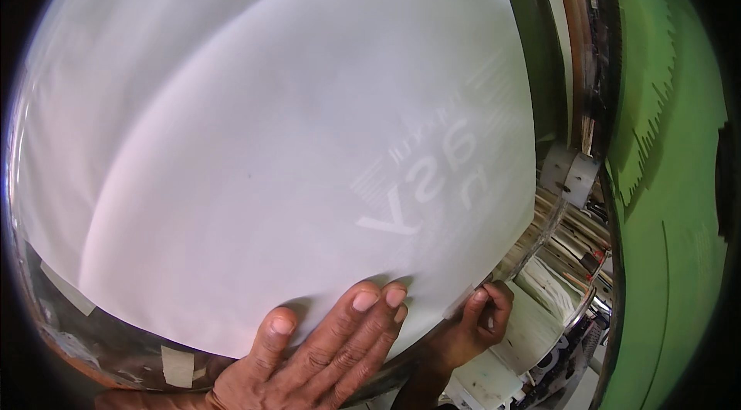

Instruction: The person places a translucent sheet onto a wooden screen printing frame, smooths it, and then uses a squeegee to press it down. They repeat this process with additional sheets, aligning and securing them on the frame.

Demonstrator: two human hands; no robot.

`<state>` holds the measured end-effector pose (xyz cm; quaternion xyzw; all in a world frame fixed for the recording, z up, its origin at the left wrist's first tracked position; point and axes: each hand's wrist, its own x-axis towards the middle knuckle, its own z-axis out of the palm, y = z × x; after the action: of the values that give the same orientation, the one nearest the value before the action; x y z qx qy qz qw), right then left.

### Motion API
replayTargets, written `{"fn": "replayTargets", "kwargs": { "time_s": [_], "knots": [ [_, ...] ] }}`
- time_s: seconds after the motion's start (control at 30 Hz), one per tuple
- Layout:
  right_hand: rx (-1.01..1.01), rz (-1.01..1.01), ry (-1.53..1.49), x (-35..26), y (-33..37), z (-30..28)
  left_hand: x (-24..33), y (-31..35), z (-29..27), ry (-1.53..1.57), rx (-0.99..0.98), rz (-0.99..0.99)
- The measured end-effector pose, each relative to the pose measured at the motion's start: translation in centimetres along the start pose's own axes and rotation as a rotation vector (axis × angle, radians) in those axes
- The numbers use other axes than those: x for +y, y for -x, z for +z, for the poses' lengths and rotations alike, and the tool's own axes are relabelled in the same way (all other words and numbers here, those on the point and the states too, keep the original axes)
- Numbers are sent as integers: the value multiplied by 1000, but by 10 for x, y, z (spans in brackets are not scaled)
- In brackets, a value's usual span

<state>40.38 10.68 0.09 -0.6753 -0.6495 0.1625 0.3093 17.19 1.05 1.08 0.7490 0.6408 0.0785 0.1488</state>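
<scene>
Green panel (671, 279) is bordering the frame's far right; white sheet (255, 147) is covering the centre. Left hand (312, 367) is lying open on its lower edge, seemingly steadying it; right hand (480, 319) is curling at the lower-right edge, grip unclear.

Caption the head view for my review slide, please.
Left hand resting on a large white sheet, right hand curled at the sheet's lower-right edge.

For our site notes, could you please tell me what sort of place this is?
Possibly a print workshop: a large white sheet showing faint lettering, a green surface with dark marks, and metal parts between them.
</scene>
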Motion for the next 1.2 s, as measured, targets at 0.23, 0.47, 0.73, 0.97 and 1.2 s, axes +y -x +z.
{"fn": "replayTargets", "kwargs": {
  "time_s": [0.23,0.47,0.73,0.97,1.2],
  "knots": [
    [10,50,-13,2,1,-3,-2,0,-3,-16,-21,20],
    [8,37,-21,4,1,-3,0,1,0,-58,-14,10],
    [-7,34,16,2,1,-4,20,7,16,158,15,-132],
    [-33,48,9,2,1,-6,29,3,32,180,178,-226],
    [14,41,-8,2,1,-2,24,4,20,184,66,-186]
  ]
}}
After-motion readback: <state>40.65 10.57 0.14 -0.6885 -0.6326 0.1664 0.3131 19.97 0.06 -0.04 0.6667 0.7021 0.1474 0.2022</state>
